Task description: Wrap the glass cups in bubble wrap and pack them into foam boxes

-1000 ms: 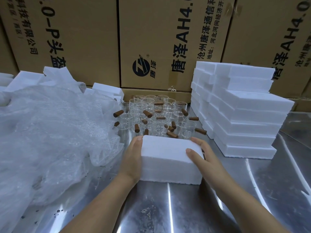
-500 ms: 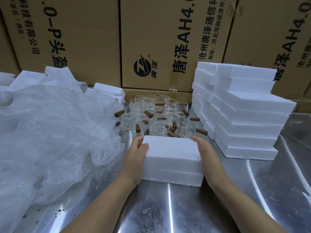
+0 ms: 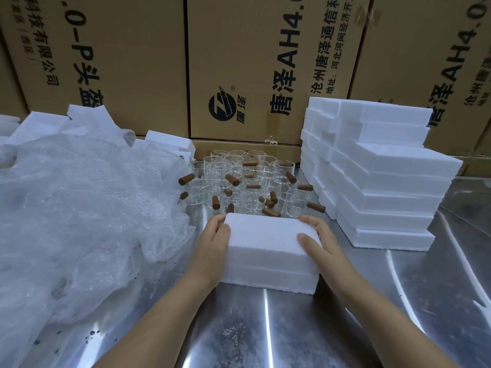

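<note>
The foam box (image 3: 268, 248) sits on the steel counter (image 3: 265, 330) right in front of the person, with a seam along its near side where the lid meets the base. The left hand (image 3: 212, 245) grips the left end, thumb on the top corner. The right hand (image 3: 321, 243) grips the right end, thumb laid on the lid and fingers curled round the far edge. Neither hand is spread flat; both are wrapped on the box.

This looks like seating the lid, or taking the box up to move it; which of the two cannot be told. Either way an even squeeze from both ends suits it best, because the foam is likely to dent or crumble under a hard thumb. A level lift would keep the lid from sliding off.

The glass cups (image 3: 239, 187) stand crowded just behind the box, and their brown handles (image 3: 271, 211) poke out at all angles, some almost touching its far edge — pushing the box forward would knock them. The bubble wrap (image 3: 79, 208) is heaped on the left and spills toward the left wrist. The stack of foam boxes (image 3: 385, 187) rises on the right, near that hand. Loose foam pieces (image 3: 170, 140) and tall cartons (image 3: 239, 62) close off the back.
</note>
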